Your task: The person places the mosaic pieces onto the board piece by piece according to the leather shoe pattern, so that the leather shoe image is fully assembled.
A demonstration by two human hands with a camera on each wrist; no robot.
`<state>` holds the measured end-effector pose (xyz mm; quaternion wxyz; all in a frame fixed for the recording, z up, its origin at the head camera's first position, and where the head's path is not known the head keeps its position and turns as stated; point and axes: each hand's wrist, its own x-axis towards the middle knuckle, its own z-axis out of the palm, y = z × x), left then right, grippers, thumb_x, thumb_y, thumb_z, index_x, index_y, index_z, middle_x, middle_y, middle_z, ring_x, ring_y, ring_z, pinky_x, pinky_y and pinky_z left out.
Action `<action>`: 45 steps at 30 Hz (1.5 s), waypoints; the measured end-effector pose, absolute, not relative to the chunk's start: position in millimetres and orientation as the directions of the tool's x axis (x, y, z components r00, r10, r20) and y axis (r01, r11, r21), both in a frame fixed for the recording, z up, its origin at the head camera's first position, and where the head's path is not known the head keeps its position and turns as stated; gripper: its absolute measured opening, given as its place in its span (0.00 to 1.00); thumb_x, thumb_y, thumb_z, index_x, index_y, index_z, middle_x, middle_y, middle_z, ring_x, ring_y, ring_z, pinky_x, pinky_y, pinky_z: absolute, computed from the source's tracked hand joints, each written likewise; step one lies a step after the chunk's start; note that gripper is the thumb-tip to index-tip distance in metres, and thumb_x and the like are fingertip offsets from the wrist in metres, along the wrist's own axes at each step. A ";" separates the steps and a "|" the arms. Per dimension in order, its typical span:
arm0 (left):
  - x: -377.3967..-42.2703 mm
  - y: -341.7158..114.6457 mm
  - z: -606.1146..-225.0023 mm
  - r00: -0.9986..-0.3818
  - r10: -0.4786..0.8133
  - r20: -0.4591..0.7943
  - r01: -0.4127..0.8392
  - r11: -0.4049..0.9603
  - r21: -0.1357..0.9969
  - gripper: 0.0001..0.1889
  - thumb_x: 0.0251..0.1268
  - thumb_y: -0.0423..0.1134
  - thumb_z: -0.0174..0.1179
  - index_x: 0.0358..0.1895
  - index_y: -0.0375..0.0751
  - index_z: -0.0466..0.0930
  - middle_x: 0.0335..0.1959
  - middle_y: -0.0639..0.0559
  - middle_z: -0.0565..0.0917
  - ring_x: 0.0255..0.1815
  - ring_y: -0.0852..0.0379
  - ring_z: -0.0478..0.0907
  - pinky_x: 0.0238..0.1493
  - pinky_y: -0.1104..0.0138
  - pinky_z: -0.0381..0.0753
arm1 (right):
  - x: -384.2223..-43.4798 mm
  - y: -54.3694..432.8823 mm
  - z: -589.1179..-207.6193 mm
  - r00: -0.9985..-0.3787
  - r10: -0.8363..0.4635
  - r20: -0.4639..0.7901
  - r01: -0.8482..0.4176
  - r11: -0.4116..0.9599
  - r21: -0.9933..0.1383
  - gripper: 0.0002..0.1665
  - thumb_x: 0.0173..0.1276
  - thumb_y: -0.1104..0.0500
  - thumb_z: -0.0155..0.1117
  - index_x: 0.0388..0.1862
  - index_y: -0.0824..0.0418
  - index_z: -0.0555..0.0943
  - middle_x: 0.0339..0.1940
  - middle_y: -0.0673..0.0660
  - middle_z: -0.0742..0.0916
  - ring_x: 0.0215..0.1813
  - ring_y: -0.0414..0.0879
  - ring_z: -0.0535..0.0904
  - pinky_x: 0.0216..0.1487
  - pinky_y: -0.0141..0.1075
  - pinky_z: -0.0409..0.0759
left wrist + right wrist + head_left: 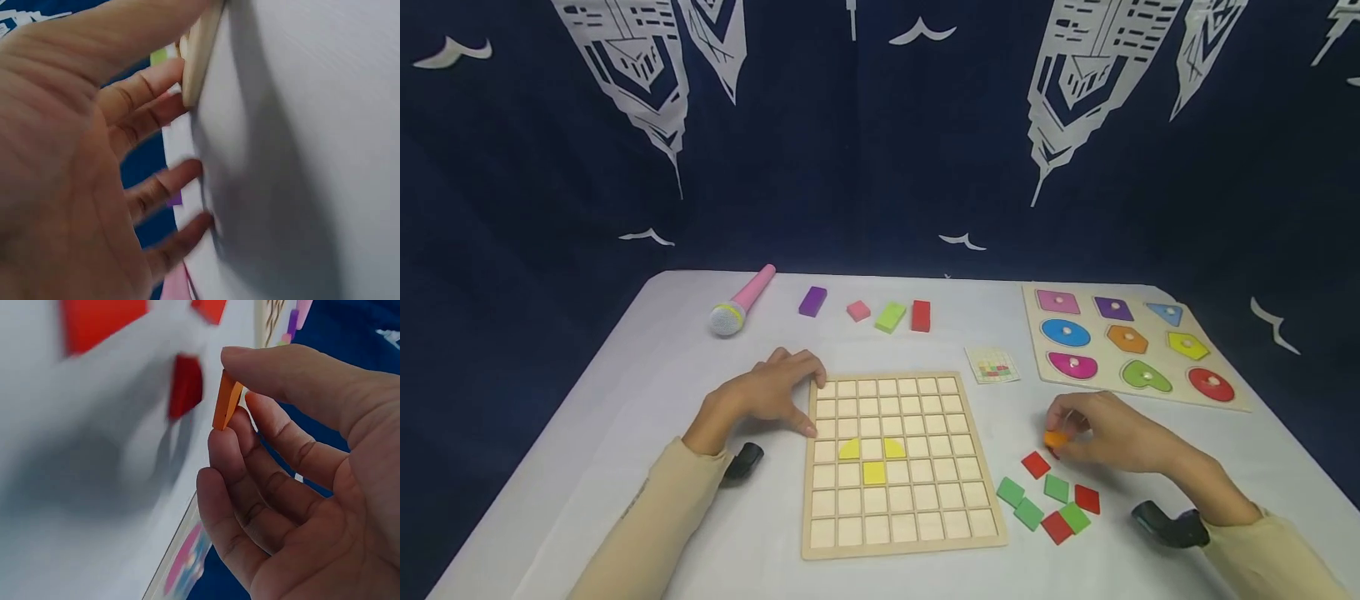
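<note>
My right hand (1101,433) pinches a small orange tile (1056,439) between thumb and fingertips, above loose tiles right of the wooden grid board (904,550). In the right wrist view a red tile (187,387) shows tilted, just beside the orange tile. My left hand (775,392) rests at the board's upper left, with thumb and fingers spread along the edge; the left wrist view shows two fingertips against the board's corner (195,87). On the grid lie a yellow square (874,473) and two yellow rounded pieces, left (849,449) and right (894,448).
Red and green tiles (1028,513) lie scattered right of the board. A small pattern card (992,365) and a shape puzzle (1033,333) lie behind them. Toward the back are a toy microphone (741,304) and several coloured blocks, one purple (812,302), one red (921,316).
</note>
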<state>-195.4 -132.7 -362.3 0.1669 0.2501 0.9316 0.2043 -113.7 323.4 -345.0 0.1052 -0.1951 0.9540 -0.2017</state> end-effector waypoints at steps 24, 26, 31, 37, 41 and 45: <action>-209.6 -118.6 -352.3 -0.814 0.534 -0.227 0.417 0.811 0.411 0.32 0.36 0.48 0.83 0.46 0.49 0.75 0.53 0.56 0.72 0.53 0.51 0.64 0.53 0.54 0.74 | -148.6 179.0 -345.2 -0.696 -0.715 -0.062 -0.576 0.608 -0.547 0.08 0.60 0.62 0.75 0.36 0.56 0.84 0.34 0.45 0.86 0.37 0.42 0.79 0.45 0.34 0.81; -209.5 -118.9 -353.3 -0.811 0.538 -0.229 0.419 0.809 0.413 0.32 0.36 0.48 0.83 0.46 0.49 0.75 0.53 0.56 0.72 0.52 0.51 0.63 0.54 0.54 0.74 | -148.5 167.3 -345.9 -0.674 -0.737 -0.056 -0.588 0.581 -0.563 0.07 0.59 0.63 0.75 0.36 0.57 0.84 0.34 0.46 0.86 0.38 0.41 0.80 0.46 0.34 0.81; -208.5 -119.6 -355.5 -0.806 0.547 -0.226 0.430 0.804 0.411 0.31 0.36 0.49 0.83 0.45 0.49 0.75 0.54 0.57 0.72 0.52 0.51 0.63 0.54 0.54 0.74 | -147.6 143.8 -344.5 -0.638 -0.769 -0.045 -0.619 0.547 -0.563 0.07 0.59 0.62 0.76 0.35 0.58 0.85 0.34 0.47 0.87 0.40 0.40 0.82 0.50 0.32 0.81; -208.0 -120.5 -356.7 -0.806 0.549 -0.222 0.434 0.802 0.411 0.31 0.36 0.49 0.83 0.45 0.49 0.75 0.53 0.57 0.72 0.52 0.51 0.63 0.54 0.54 0.73 | -146.3 122.2 -342.5 -0.612 -0.789 -0.065 -0.636 0.538 -0.553 0.07 0.61 0.61 0.74 0.37 0.57 0.85 0.35 0.46 0.86 0.42 0.39 0.82 0.51 0.31 0.81; -206.3 -122.6 -356.9 -0.810 0.539 -0.231 0.423 0.810 0.405 0.32 0.36 0.50 0.83 0.45 0.49 0.75 0.52 0.57 0.72 0.52 0.51 0.64 0.53 0.54 0.74 | -143.6 110.7 -344.7 -0.590 -0.803 -0.082 -0.655 0.536 -0.533 0.06 0.62 0.59 0.74 0.37 0.56 0.85 0.35 0.45 0.86 0.40 0.38 0.80 0.48 0.29 0.79; -204.7 -124.9 -358.0 -0.813 0.531 -0.237 0.413 0.815 0.408 0.32 0.36 0.50 0.83 0.45 0.50 0.74 0.51 0.57 0.71 0.51 0.51 0.64 0.52 0.55 0.75 | -140.1 102.6 -349.1 -0.556 -0.825 -0.101 -0.678 0.520 -0.520 0.07 0.62 0.59 0.75 0.37 0.56 0.85 0.35 0.44 0.85 0.40 0.36 0.80 0.49 0.27 0.78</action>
